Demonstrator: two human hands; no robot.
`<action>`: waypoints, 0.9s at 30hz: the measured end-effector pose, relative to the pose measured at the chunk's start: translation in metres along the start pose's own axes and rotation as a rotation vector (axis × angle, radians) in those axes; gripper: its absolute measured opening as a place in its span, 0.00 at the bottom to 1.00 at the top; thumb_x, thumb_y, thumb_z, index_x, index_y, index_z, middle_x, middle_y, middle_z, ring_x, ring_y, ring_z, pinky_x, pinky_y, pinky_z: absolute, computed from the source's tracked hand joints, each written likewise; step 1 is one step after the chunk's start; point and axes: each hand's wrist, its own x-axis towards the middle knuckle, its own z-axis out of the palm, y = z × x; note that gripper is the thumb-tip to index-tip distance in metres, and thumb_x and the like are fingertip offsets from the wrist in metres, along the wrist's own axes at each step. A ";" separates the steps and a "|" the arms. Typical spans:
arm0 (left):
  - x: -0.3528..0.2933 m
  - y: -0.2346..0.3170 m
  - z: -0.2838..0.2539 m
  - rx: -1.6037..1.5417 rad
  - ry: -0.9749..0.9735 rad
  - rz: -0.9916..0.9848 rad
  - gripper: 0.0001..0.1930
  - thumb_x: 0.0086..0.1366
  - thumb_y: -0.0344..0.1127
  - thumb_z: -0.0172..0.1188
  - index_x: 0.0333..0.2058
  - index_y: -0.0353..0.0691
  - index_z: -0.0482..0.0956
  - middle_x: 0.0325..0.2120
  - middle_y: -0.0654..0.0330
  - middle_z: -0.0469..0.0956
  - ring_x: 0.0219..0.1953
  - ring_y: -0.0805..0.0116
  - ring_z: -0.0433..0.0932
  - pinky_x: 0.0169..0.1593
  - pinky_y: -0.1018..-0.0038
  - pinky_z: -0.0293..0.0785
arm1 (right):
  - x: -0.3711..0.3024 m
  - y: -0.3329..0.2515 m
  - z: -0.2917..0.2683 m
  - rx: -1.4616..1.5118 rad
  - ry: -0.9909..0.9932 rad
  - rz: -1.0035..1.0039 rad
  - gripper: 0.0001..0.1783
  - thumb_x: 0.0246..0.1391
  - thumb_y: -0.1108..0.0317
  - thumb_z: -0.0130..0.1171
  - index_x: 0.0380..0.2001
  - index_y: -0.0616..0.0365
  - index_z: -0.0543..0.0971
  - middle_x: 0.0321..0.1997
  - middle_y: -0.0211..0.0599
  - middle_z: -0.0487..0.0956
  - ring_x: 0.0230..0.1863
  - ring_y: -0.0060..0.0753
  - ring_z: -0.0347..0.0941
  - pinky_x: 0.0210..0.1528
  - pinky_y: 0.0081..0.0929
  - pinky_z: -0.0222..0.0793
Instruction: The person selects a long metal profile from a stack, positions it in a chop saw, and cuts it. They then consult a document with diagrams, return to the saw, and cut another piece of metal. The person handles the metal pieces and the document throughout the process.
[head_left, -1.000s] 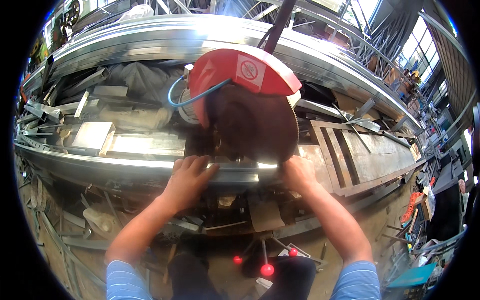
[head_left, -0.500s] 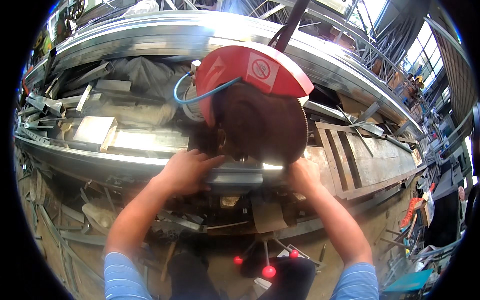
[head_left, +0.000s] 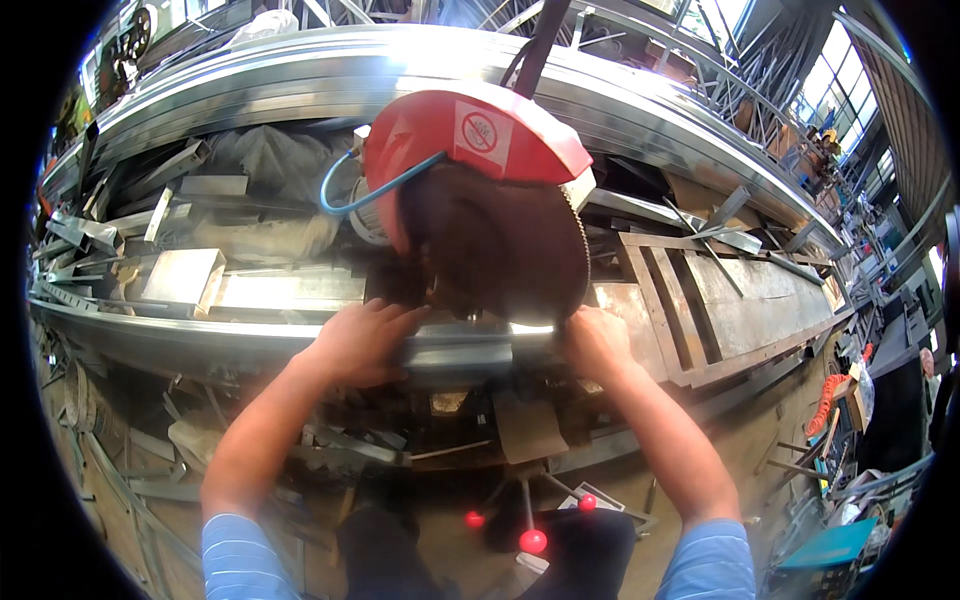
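Observation:
A saw with a red guard [head_left: 425, 125] and a large, dark, toothed disc blade [head_left: 515, 245] stands in the middle, over a silver metal profile [head_left: 460, 355]. To the left of the blade my left hand [head_left: 365, 342] is closed over the profile, its fingers reaching towards the saw. My right hand [head_left: 598, 345] is closed just right of the blade's lower edge, low beside the bench. Its fingertips are partly hidden, and what they grip cannot be made out. A light blue hose [head_left: 385, 190] loops from the guard's left side.
Long shiny metal profiles [head_left: 300, 70] lie behind the saw. Metal offcuts [head_left: 185, 278] crowd the bench on the left; a slatted metal tabletop [head_left: 740, 310] extends right. Below, a three-armed handle with red knobs [head_left: 533, 541] juts out by my legs. Scrap strips [head_left: 130, 480] litter the floor at left.
The saw's guard and blade appear farther left in the picture, and the whole view has shifted slightly. Both hands keep their grips on either side of the blade.

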 end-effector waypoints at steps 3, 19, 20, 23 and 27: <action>0.000 0.007 -0.011 -0.008 -0.057 -0.032 0.48 0.53 0.48 0.75 0.72 0.50 0.64 0.47 0.56 0.78 0.53 0.53 0.76 0.55 0.58 0.74 | 0.000 0.007 0.009 0.057 0.047 -0.014 0.20 0.48 0.58 0.75 0.41 0.53 0.80 0.41 0.38 0.81 0.48 0.49 0.81 0.47 0.45 0.78; -0.019 -0.002 -0.011 0.111 -0.071 0.200 0.27 0.66 0.41 0.63 0.64 0.68 0.76 0.66 0.52 0.67 0.60 0.50 0.72 0.61 0.58 0.70 | -0.006 0.000 0.007 0.106 0.026 0.051 0.19 0.49 0.61 0.74 0.42 0.52 0.80 0.44 0.39 0.80 0.50 0.50 0.80 0.49 0.46 0.77; -0.021 -0.004 -0.010 0.112 -0.067 0.194 0.27 0.65 0.40 0.63 0.64 0.67 0.76 0.67 0.51 0.66 0.60 0.49 0.72 0.62 0.58 0.69 | -0.005 -0.001 0.006 0.106 0.027 0.042 0.19 0.49 0.61 0.74 0.42 0.52 0.80 0.44 0.39 0.80 0.49 0.50 0.80 0.48 0.46 0.77; -0.026 -0.006 -0.012 0.109 -0.045 0.222 0.28 0.64 0.37 0.62 0.64 0.64 0.76 0.68 0.49 0.65 0.59 0.49 0.72 0.62 0.58 0.69 | -0.003 -0.003 0.005 0.114 0.020 0.050 0.20 0.49 0.62 0.74 0.43 0.53 0.79 0.44 0.39 0.80 0.50 0.49 0.79 0.49 0.45 0.77; -0.021 -0.009 -0.013 0.100 -0.068 0.259 0.29 0.63 0.37 0.65 0.64 0.64 0.77 0.68 0.47 0.65 0.57 0.50 0.74 0.57 0.59 0.71 | -0.007 0.002 0.023 0.103 0.117 0.005 0.23 0.49 0.65 0.73 0.46 0.58 0.77 0.49 0.42 0.77 0.55 0.50 0.75 0.53 0.43 0.76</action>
